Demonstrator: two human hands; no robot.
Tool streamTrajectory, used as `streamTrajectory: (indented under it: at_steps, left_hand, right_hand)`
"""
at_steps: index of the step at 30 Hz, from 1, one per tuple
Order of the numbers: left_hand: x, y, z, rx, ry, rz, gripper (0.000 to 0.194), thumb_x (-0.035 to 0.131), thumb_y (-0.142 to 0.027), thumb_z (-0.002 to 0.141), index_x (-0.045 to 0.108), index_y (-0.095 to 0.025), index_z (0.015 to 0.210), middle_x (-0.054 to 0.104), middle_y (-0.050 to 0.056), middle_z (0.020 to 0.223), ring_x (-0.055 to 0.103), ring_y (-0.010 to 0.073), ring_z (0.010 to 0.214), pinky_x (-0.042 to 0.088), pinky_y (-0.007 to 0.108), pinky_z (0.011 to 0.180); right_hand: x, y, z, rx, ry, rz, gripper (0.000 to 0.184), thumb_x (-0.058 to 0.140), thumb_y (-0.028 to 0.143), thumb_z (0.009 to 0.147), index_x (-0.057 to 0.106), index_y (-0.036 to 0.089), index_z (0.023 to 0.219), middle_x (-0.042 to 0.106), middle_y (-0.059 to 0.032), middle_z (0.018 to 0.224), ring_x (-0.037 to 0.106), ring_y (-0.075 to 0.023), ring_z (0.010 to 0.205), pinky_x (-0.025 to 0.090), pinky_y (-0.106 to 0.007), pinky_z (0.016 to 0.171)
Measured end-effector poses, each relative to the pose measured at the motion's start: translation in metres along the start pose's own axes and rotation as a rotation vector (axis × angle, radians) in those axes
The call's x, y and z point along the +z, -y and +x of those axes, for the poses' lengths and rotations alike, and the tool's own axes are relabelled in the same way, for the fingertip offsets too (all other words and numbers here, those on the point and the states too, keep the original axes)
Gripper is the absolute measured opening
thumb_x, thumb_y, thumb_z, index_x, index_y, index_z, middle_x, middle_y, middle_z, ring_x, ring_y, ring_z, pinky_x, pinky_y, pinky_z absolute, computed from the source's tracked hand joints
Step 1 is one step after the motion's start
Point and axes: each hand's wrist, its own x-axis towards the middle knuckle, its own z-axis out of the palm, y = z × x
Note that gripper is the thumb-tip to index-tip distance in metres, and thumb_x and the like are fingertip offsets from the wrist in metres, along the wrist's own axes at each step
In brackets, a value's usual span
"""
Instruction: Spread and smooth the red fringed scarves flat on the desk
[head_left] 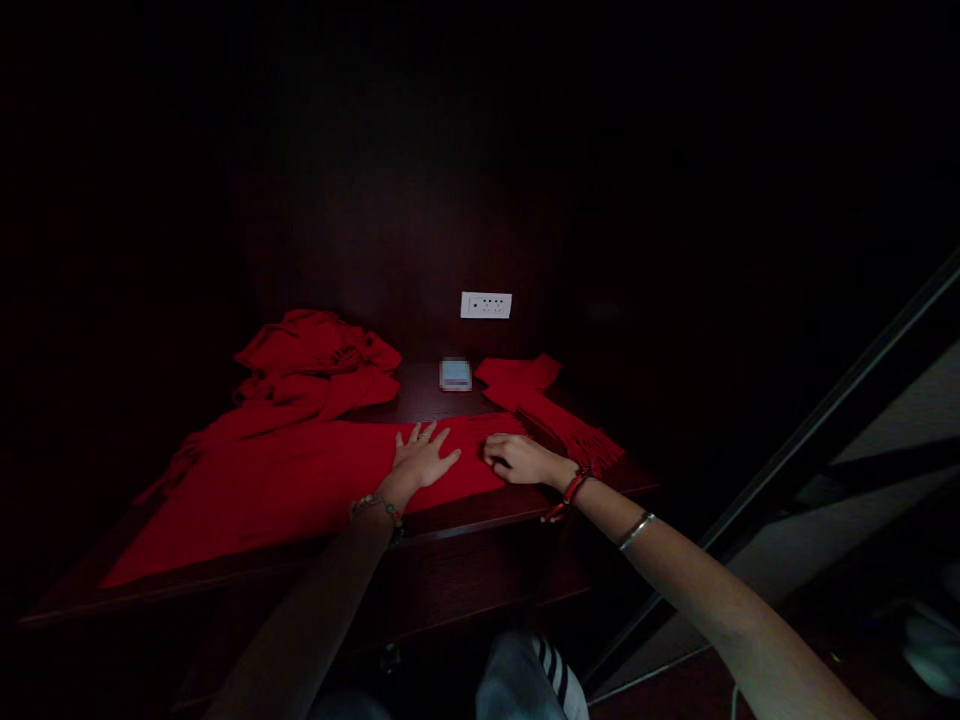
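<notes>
My left hand (418, 464) lies flat, fingers apart, on the red cloth (322, 470); right hand (523, 461) curled, pinch unclear. I'd press evenly, smoothing outward.

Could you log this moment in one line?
left hand: spread on red cloth; right hand: curled at cloth's right end; red heap: left, behind cloth; socket: behind, centre

White socket panel (486, 305), dark wall (390, 230), small blurred object (455, 375), possibly a box
</notes>
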Motion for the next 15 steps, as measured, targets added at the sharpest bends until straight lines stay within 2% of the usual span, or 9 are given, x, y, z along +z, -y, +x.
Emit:
streamTrajectory:
  at_steps: [3,6,8,12,15]
  left_hand:
    - [0.0,0.0,0.0,0.005,0.0,0.0,0.068,0.015,-0.065,0.075,0.024,-0.029,0.131,0.018,0.002,0.14,0.012,0.0279,0.127,0.012,0.053,0.098]
    - [0.0,0.0,-0.001,0.011,-0.006,-0.004,0.067,0.016,-0.065,0.075,0.025,-0.028,0.131,0.018,0.002,0.14,0.012,0.0281,0.127,0.013,0.053,0.098]
    - [-0.001,0.0,-0.001,0.007,-0.007,-0.006,0.067,0.016,-0.064,0.076,0.025,-0.028,0.131,0.018,0.003,0.14,0.012,0.0281,0.127,0.014,0.053,0.097]
    - [-0.002,-0.001,-0.002,0.001,-0.012,0.003,0.066,0.018,-0.063,0.076,0.025,-0.028,0.131,0.018,0.003,0.14,0.012,0.0277,0.127,0.014,0.052,0.097]
    - [-0.001,-0.001,-0.001,-0.006,-0.002,0.004,0.066,0.016,-0.064,0.076,0.025,-0.029,0.131,0.018,0.002,0.14,0.011,0.0277,0.127,0.014,0.052,0.097]
  right_hand:
    - [0.002,-0.022,-0.024,0.125,0.011,-0.053,0.015,0.042,0.01,0.07,0.055,0.016,0.073,0.054,-0.0037,0.076,0.049,-0.0132,0.07,0.036,-0.023,0.067]
    - [-0.01,-0.041,-0.048,0.188,0.039,-0.089,0.012,0.044,0.011,0.069,0.055,0.016,0.07,0.054,-0.0036,0.075,0.049,-0.0134,0.068,0.036,-0.023,0.065]
    - [-0.021,-0.044,-0.052,0.192,-0.004,-0.087,0.012,0.044,0.011,0.069,0.055,0.016,0.069,0.054,-0.0038,0.076,0.049,-0.0136,0.069,0.037,-0.023,0.066]
    - [-0.033,-0.04,-0.026,0.18,-0.192,-0.057,0.016,0.042,0.011,0.071,0.056,0.016,0.076,0.053,-0.0049,0.081,0.048,-0.0149,0.077,0.037,-0.025,0.074]
    - [-0.022,-0.041,0.01,0.151,-0.224,-0.044,0.021,0.043,0.01,0.07,0.057,0.015,0.084,0.054,-0.006,0.087,0.048,-0.0161,0.085,0.037,-0.027,0.079]
